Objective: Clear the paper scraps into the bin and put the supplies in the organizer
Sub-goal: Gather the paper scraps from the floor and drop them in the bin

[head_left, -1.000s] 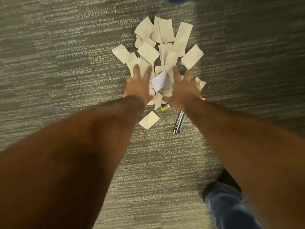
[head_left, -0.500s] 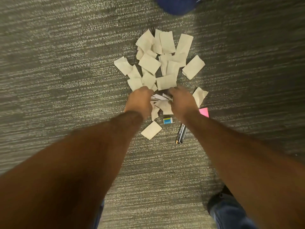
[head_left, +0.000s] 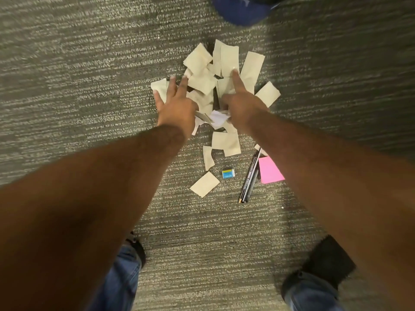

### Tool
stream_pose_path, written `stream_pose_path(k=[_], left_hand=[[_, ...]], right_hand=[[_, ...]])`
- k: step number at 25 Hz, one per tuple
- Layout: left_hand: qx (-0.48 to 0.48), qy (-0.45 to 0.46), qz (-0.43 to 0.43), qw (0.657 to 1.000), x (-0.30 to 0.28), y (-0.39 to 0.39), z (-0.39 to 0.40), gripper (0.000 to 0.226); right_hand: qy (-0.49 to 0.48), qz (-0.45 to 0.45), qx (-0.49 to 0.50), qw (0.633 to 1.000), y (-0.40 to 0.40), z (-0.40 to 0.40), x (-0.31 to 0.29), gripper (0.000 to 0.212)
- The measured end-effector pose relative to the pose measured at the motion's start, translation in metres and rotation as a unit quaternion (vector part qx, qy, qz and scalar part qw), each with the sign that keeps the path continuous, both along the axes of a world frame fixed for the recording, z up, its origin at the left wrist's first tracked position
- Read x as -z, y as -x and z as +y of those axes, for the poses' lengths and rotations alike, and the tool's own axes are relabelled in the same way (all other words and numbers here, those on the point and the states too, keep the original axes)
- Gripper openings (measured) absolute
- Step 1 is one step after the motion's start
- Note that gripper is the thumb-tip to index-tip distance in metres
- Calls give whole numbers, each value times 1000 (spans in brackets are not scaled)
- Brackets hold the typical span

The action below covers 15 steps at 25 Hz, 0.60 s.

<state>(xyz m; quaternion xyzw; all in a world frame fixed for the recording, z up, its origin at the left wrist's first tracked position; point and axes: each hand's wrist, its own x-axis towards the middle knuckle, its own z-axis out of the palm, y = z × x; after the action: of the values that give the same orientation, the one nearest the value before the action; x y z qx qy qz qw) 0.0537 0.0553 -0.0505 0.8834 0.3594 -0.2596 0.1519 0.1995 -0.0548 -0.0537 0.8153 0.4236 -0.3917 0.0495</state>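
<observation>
Cut off by the top edge at one o'clock: a dark blue object (head_left: 242,10), identity unclear. Partly hidden under the left hand (head_left: 177,106) and right hand (head_left: 242,104): several paper scraps (head_left: 226,59). Too small to read: print on the eraser (head_left: 228,173). Overlapped at four o'clock: pencils (head_left: 250,176), count uncertain.

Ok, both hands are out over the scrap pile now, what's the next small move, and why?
Probably sweep both hands inward to bunch the paper scraps. The left hand and right hand lie spread on either side of the pile, which is loose on the carpet. The pencils and eraser can wait.
</observation>
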Motion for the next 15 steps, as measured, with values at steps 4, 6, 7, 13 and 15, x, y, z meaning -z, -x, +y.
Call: stream_pose_path(k=[4,6,7,13,15], left_hand=[[-49,16,-30,998,10,-3,6,45],[-30,17,-43,998,12,-1,9,46],[-17,25,-39,999,15,0,12,46],[-47,82,-54,994,7,7,8,30],[-83,103,-73,989,-6,13,-3,29]], right_hand=[[-57,-30,-6,998,7,-1,13,33],[-95,-26,-20,995,12,-5,16,27],[-109,-23,-21,994,13,-7,16,26],[-146,-21,97,984,12,-12,5,36],[-157,-8,150,976,12,-21,-10,35]])
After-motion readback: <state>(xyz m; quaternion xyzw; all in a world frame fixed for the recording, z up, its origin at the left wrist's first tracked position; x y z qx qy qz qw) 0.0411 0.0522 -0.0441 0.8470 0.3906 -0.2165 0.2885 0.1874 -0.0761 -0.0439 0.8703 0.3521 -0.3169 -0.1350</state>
